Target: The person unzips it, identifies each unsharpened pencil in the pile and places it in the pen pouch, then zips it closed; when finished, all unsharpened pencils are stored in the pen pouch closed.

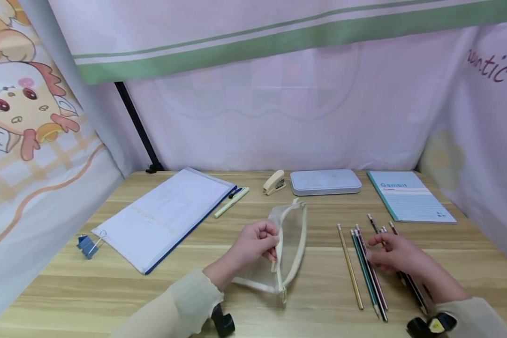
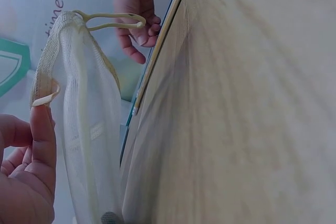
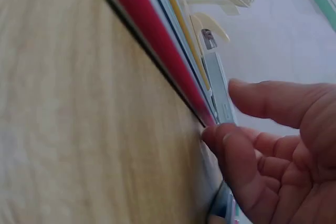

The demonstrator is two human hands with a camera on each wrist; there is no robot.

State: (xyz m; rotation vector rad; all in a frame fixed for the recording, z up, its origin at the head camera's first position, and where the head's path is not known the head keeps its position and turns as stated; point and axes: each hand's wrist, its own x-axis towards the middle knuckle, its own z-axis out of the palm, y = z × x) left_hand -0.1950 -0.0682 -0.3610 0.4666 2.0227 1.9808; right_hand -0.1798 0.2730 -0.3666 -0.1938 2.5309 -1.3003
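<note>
My left hand (image 1: 253, 245) pinches a small side loop (image 2: 47, 96) on a white mesh zip pouch (image 1: 294, 237). The pouch stands on the table with its zipped mouth open. To its right lie a gold pencil (image 1: 349, 266), teal and dark red pencils (image 1: 372, 272) side by side, and several dark pencils (image 1: 416, 293). Over these pencils hovers my right hand (image 1: 398, 255), its fingers loosely bent. In the right wrist view the thumb stands apart from the fingers, and a fingertip is close to a red pencil (image 3: 160, 40); whether they touch, I cannot tell.
At the left lie a clipboard (image 1: 169, 213) with white paper, a blue binder clip (image 1: 86, 246) and a pale green pen (image 1: 232, 203). Along the back are a cream stapler (image 1: 274, 182), a flat grey-white case (image 1: 326, 181) and a notebook (image 1: 409, 197). Cloth hangs around the table.
</note>
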